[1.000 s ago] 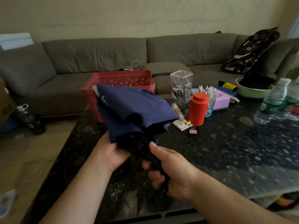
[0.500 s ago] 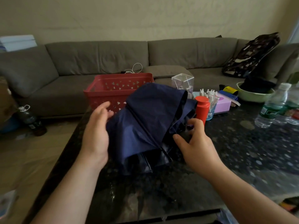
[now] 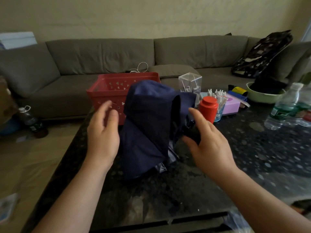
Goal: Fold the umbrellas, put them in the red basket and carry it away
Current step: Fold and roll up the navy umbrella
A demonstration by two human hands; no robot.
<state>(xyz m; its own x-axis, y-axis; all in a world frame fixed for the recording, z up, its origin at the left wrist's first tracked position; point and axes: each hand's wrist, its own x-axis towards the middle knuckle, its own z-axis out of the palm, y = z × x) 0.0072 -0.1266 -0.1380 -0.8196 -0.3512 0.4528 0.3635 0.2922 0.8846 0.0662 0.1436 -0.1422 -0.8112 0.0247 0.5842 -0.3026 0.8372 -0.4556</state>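
Note:
A navy blue umbrella (image 3: 148, 125), collapsed but with loose bunched fabric, stands on its end on the black speckled table (image 3: 252, 157). It is right in front of the red basket (image 3: 107, 84). My left hand (image 3: 102, 133) is against the fabric's left side with its fingers straight and spread. My right hand (image 3: 208, 145) is at the right side, fingers extended, thumb and palm by a dark part of the umbrella. Neither hand grips anything. The basket looks empty where I can see into it.
Behind the umbrella stand a red canister (image 3: 207, 108), a clear box (image 3: 190, 83), a cup of small bottles (image 3: 218, 100) and a purple box (image 3: 233, 105). A green bowl (image 3: 262, 96) with a dark item and water bottles (image 3: 284, 108) sit right. A grey sofa (image 3: 101, 54) runs behind.
One second ago my left hand gripped the fabric and my right gripped the handle. Both have let go and moved to the sides, and the umbrella now stands more upright on the table.

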